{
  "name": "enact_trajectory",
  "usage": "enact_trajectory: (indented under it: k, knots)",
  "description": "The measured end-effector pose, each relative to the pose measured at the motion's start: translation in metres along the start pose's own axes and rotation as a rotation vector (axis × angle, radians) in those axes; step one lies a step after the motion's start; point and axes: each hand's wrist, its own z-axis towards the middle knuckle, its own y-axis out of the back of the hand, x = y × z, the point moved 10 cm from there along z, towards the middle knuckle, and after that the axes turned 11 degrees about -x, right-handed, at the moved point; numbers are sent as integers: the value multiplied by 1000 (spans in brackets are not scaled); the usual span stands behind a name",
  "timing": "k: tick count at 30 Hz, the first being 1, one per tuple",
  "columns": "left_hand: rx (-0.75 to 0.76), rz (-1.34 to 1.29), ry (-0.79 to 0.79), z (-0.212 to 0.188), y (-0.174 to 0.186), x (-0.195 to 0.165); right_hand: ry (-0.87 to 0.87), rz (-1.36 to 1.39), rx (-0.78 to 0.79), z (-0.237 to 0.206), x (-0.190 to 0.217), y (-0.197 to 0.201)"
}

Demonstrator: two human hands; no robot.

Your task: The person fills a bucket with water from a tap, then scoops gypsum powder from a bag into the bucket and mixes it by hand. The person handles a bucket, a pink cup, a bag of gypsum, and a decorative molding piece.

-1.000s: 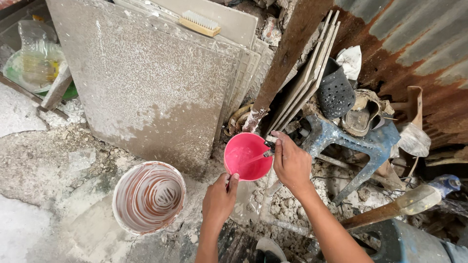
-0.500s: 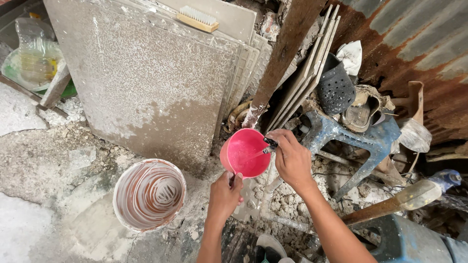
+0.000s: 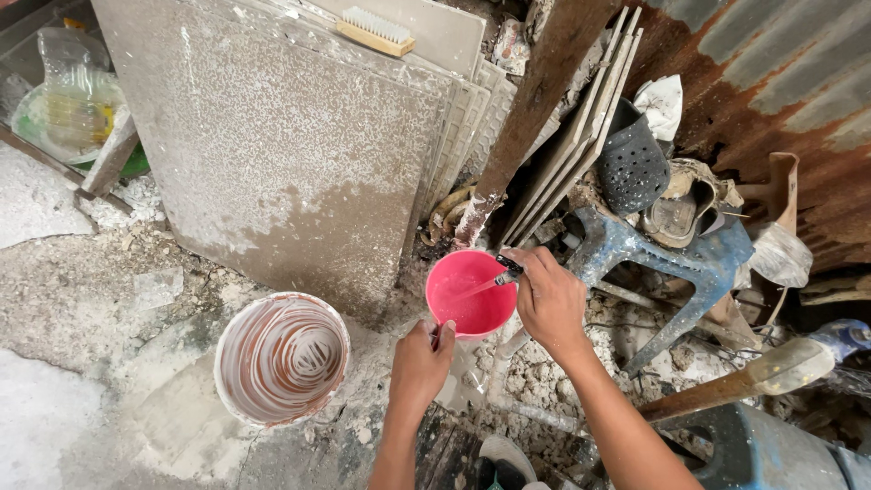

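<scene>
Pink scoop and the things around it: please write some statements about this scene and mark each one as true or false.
1. The left hand holds the pink scoop by its handle. True.
2. Water runs into the pink scoop from a tap under the right hand. True.
3. The white bucket is filled to the rim with clean water. False: its inside shows only reddish-brown and white streaks.
4. A scrubbing brush lies on top of the leaning tiles. True.
5. The blue plastic stool stands to the left of the white bucket. False: it stands to the right, past the right hand.
</scene>
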Motion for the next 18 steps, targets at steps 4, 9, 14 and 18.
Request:
enact_trajectory:
  k: [4,9,14,18]
  knots:
    - [-47,8,-53,-2,2,-9,7,-2,-11,0,0,1]
    - [-19,40,-2,-4,-5,-4,18,-1,-34,0,3,5]
    - [-31,38,2,-3,-2,-2,3,-11,-20,0,2,4]
    - [-40,25,-6,0,-1,-2,26,-24,-38,0,2,3]
